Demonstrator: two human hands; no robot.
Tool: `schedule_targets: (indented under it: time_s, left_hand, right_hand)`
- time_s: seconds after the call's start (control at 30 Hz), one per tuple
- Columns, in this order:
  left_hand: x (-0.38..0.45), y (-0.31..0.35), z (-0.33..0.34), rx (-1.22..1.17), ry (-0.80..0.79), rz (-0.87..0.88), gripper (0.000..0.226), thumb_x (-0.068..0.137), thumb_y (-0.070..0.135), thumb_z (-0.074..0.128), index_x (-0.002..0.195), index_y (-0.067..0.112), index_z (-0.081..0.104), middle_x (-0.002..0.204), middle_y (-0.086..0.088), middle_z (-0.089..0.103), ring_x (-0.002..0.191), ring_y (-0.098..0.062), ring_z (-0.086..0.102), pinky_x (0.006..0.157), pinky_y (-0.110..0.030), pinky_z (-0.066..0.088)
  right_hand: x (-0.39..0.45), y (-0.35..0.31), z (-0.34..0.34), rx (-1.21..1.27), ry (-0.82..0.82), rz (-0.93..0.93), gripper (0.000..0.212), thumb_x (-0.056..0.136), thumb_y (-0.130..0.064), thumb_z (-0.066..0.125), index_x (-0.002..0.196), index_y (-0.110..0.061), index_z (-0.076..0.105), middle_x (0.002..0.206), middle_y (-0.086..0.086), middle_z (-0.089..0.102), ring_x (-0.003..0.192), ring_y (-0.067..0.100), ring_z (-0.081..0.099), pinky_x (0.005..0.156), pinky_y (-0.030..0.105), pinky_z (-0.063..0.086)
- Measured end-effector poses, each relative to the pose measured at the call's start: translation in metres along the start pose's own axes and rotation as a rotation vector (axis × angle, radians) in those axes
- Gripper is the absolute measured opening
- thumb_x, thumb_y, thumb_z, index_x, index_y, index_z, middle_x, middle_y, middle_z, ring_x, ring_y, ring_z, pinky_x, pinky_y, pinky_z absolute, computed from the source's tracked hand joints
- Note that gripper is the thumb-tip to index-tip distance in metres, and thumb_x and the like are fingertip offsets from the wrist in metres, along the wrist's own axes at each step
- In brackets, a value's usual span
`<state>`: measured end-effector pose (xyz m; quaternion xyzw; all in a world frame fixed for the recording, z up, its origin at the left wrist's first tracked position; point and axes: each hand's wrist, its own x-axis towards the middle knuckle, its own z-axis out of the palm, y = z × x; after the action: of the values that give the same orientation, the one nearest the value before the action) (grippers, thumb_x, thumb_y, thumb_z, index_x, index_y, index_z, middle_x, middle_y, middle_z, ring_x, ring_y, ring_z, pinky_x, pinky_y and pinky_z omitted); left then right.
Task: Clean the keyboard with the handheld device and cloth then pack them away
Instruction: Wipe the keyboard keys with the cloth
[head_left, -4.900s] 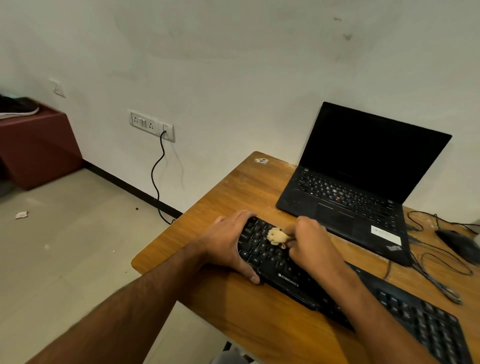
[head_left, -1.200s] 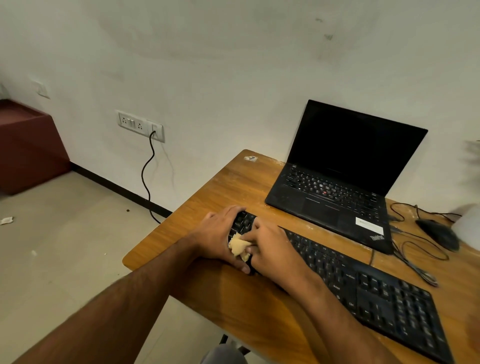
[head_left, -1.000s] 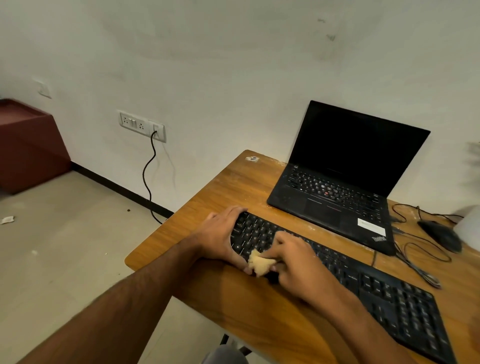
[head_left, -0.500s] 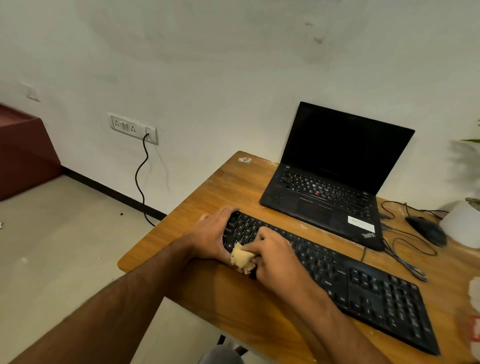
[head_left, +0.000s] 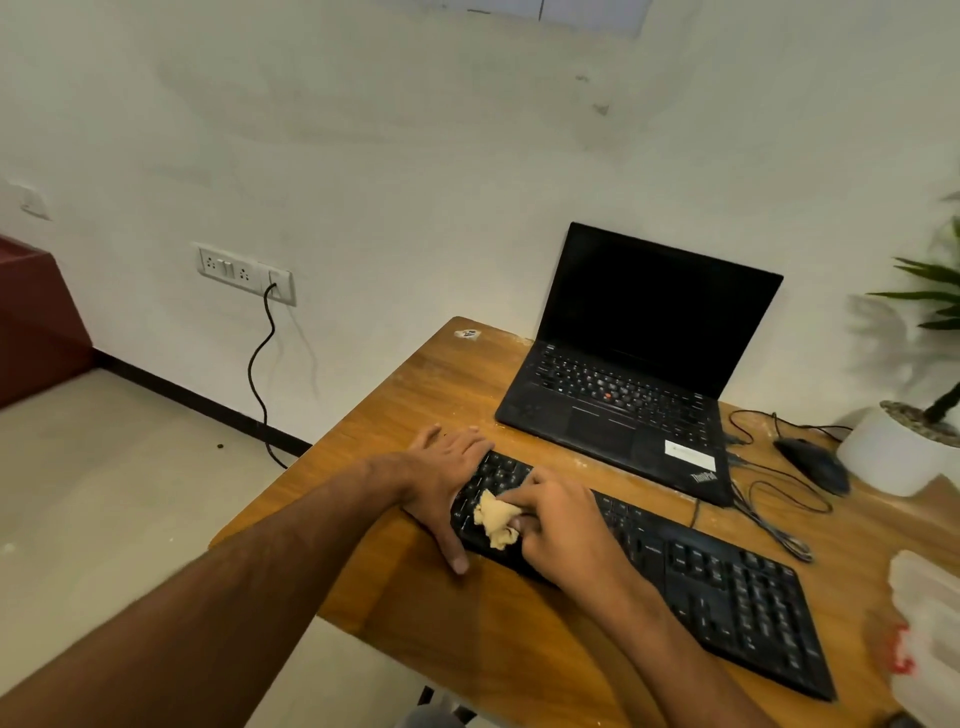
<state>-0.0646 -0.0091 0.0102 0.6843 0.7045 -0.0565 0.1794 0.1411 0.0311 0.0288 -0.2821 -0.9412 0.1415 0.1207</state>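
A long black keyboard lies slanted across the wooden desk. My left hand lies flat over the keyboard's left end, thumb along its front edge, holding it steady. My right hand pinches a small crumpled beige cloth and presses it onto the keys at the left end. No handheld device shows in view.
An open black laptop stands behind the keyboard. A black mouse with tangled cables lies to its right, beside a white plant pot. A clear plastic container sits at the right edge. A wall socket with a cord is left.
My right hand has kept rubbing the cloth back and forth over the keyboard's left keys. My left hand has stayed on the left end. The camera has swung right, showing the plant and container.
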Motion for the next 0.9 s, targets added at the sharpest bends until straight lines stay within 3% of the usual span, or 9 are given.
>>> schedule_targets:
  time_s: [0.17, 0.27, 0.43, 0.6, 0.73, 0.9]
  left_hand:
    - [0.001, 0.01, -0.012, 0.031, -0.067, -0.033, 0.147, 0.068, 0.075, 0.081, 0.164, 0.013, -0.012, 0.173, -0.005, 0.0, 0.159, -0.025, -0.003, 0.124, -0.058, -0.016]
    - [0.001, 0.012, -0.011, 0.1, -0.053, -0.047, 0.152, 0.06, 0.083, 0.079, 0.165, 0.015, -0.007, 0.172, -0.003, 0.006, 0.159, -0.025, 0.004, 0.126, -0.061, -0.009]
    - [0.005, 0.008, -0.008, 0.107, -0.034, -0.035, 0.155, 0.052, 0.089, 0.078, 0.165, 0.017, -0.002, 0.171, -0.002, 0.009, 0.158, -0.028, 0.004, 0.129, -0.056, -0.002]
    - [0.005, 0.011, -0.01, 0.118, -0.021, -0.013, 0.152, 0.053, 0.086, 0.081, 0.164, 0.014, 0.005, 0.163, -0.003, 0.021, 0.15, -0.027, 0.02, 0.129, -0.046, 0.016]
    - [0.007, 0.009, -0.008, 0.108, -0.004, -0.001, 0.15, 0.052, 0.087, 0.08, 0.163, 0.016, 0.01, 0.159, -0.001, 0.026, 0.146, -0.025, 0.026, 0.127, -0.044, 0.02]
    - [0.009, 0.005, -0.007, 0.078, -0.014, -0.007, 0.151, 0.051, 0.087, 0.08, 0.163, 0.017, 0.007, 0.161, -0.002, 0.023, 0.149, -0.026, 0.023, 0.127, -0.047, 0.021]
  right_hand:
    - [0.012, -0.004, 0.008, -0.016, 0.042, 0.01, 0.034, 0.095, -0.015, 0.065, 0.125, -0.028, 0.071, 0.101, -0.008, 0.051, 0.096, 0.008, 0.041, 0.08, 0.021, 0.031]
    - [0.003, 0.004, 0.008, -0.052, -0.004, 0.02, 0.036, 0.095, -0.017, 0.066, 0.128, -0.03, 0.068, 0.104, -0.012, 0.049, 0.1, 0.006, 0.039, 0.084, 0.019, 0.031]
    - [-0.013, 0.027, -0.009, -0.051, -0.007, 0.114, 0.036, 0.095, -0.014, 0.066, 0.128, -0.028, 0.068, 0.11, -0.013, 0.055, 0.099, -0.001, 0.041, 0.073, 0.008, 0.034]
    - [0.005, 0.0, 0.007, -0.027, 0.057, 0.096, 0.034, 0.094, -0.013, 0.066, 0.126, -0.023, 0.07, 0.111, -0.007, 0.051, 0.105, 0.007, 0.044, 0.096, 0.023, 0.041]
    - [0.027, -0.02, 0.016, -0.013, 0.059, 0.073, 0.03, 0.091, -0.009, 0.066, 0.118, -0.02, 0.073, 0.113, -0.001, 0.055, 0.113, 0.017, 0.05, 0.097, 0.03, 0.044]
    - [0.014, 0.006, 0.008, -0.081, 0.015, 0.091, 0.037, 0.092, -0.012, 0.068, 0.126, -0.025, 0.07, 0.11, -0.006, 0.053, 0.107, 0.012, 0.047, 0.09, 0.025, 0.044]
